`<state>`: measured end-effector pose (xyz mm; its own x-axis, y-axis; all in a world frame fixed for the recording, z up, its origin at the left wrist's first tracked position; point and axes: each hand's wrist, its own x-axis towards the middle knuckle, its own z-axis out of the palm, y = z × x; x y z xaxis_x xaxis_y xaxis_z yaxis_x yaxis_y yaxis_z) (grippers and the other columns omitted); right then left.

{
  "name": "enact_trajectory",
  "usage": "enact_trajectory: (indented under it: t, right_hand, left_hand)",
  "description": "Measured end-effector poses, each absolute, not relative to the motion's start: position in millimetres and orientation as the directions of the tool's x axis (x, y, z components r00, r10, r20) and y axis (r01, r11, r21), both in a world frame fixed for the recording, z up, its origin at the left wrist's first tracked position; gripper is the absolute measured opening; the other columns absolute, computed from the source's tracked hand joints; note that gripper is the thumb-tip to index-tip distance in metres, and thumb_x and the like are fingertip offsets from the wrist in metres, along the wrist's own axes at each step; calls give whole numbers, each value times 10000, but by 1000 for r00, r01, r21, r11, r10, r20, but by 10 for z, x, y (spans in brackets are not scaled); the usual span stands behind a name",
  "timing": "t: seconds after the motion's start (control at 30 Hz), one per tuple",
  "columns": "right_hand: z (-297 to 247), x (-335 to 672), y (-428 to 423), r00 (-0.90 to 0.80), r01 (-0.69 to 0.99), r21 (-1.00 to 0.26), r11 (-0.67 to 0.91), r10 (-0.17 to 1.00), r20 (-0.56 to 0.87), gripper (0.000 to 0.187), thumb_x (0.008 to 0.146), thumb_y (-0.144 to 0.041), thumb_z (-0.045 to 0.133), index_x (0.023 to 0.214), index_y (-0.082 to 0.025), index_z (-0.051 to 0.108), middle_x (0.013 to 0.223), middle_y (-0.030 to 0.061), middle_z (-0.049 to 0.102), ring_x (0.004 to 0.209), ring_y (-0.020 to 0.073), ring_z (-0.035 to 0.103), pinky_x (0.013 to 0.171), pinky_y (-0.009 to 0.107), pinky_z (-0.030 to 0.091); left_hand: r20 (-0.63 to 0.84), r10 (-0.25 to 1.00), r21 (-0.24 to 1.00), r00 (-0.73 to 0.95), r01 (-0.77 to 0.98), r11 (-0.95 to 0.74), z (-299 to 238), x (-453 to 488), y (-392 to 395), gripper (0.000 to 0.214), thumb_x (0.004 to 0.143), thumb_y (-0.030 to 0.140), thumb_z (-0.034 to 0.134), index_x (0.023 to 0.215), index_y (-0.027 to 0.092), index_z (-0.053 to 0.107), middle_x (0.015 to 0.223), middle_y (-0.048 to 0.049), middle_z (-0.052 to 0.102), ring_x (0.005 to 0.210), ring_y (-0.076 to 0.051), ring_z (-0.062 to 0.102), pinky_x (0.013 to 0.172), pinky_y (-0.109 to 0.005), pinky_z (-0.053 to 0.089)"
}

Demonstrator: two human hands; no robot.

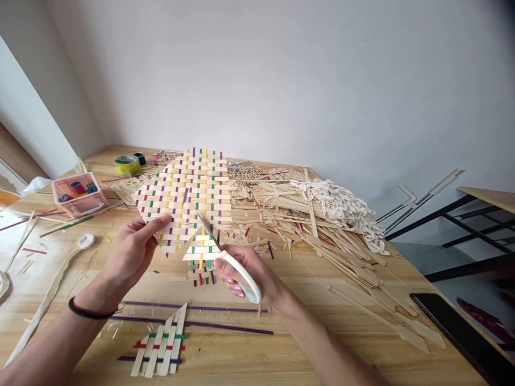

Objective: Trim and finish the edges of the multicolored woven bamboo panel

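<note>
My left hand (134,244) pinches the lower left edge of a woven bamboo-strip sheet (189,187), pale with purple, green, yellow and red strips, held up above the table. White-handled scissors (241,273) are gripped in my right hand (249,268). Their blades reach into the sheet's lower part, where a slanting cut separates a triangular flap (201,249). Below the flap a small woven scrap (203,276) shows, partly covered. Nearer to me on the table lies a cut triangular woven piece (161,346), beside two long purple strips (225,325).
A pink box (79,194) with thread spools, yellow tape (127,165) and white ribbon (44,303) lie on the left. Piled bamboo strips (277,198) and white braided cord (341,206) fill the right back. A black phone-like slab (458,332) sits at the right edge.
</note>
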<state>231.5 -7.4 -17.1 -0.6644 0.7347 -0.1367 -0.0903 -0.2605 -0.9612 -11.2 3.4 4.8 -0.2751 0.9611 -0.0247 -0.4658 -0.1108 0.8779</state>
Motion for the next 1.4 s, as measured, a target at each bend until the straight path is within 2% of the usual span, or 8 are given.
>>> enact_trajectory:
  t: [0.3,0.47,0.53,0.73,0.87,0.97,1.17,1.4]
  right_hand:
    - [-161,2301,-82,-645,-56,-961,-272,745,-173,336,861,-427,821,827,-201,574,597,-82,447,463,57,338,390,176,287]
    - [-188,2294,-76,-640,-116,-951,-287,753,-149,322,831,-393,859,859,-194,607,596,-101,389,472,46,267,409,179,232]
    - [-208,2302,-63,-636,-132,-955,-267,761,-125,320,827,-386,866,898,-191,623,620,-94,407,496,51,289,430,183,245]
    - [-202,2327,-41,-609,-73,-984,-164,788,-86,362,871,-481,819,954,-179,637,750,-47,499,589,71,412,510,200,346]
    - [-150,2322,-44,-610,-31,-976,-214,778,-151,473,819,-579,828,953,-170,631,715,-46,502,601,87,437,515,204,382]
    - [-138,2314,-35,-616,-4,-969,-246,764,-191,491,782,-583,850,895,-177,599,673,-59,487,571,82,421,502,201,380]
    - [-180,2293,-11,-517,-89,-974,-208,845,-133,515,845,-660,765,927,-189,574,688,-56,510,549,79,441,515,209,398]
    - [-227,2170,-166,-706,-47,-974,-221,697,-124,515,862,-660,751,961,-180,595,736,-19,566,623,108,523,567,225,481]
  left_hand:
    - [-26,963,883,-267,-458,-103,63,-111,24,185,597,212,979,719,171,846,820,-94,830,725,-190,733,607,-181,612]
    - [-37,961,881,-275,-463,-98,95,-101,13,190,600,199,975,736,163,848,818,-84,828,722,-165,720,600,-147,589]
    - [-44,959,878,-279,-469,-96,109,-93,9,176,605,179,968,728,158,844,809,-79,825,725,-157,719,610,-136,585]
    - [-62,945,858,-322,-501,-115,157,-110,30,93,683,92,892,721,134,817,773,-64,810,710,-132,726,611,-120,573]
    - [-30,907,829,-420,-517,-212,201,-197,79,111,754,40,818,707,131,776,712,-7,776,654,-77,694,603,-84,546]
    - [2,877,811,-481,-513,-283,239,-270,102,160,800,42,803,700,153,746,703,24,760,621,-76,674,573,-110,542]
    - [12,839,788,-544,-512,-343,258,-311,110,174,768,19,842,739,163,749,757,42,772,640,-85,683,510,-116,528]
    - [-15,853,769,-521,-551,-323,229,-171,58,169,768,13,840,808,165,777,839,37,804,692,-90,717,563,-122,557]
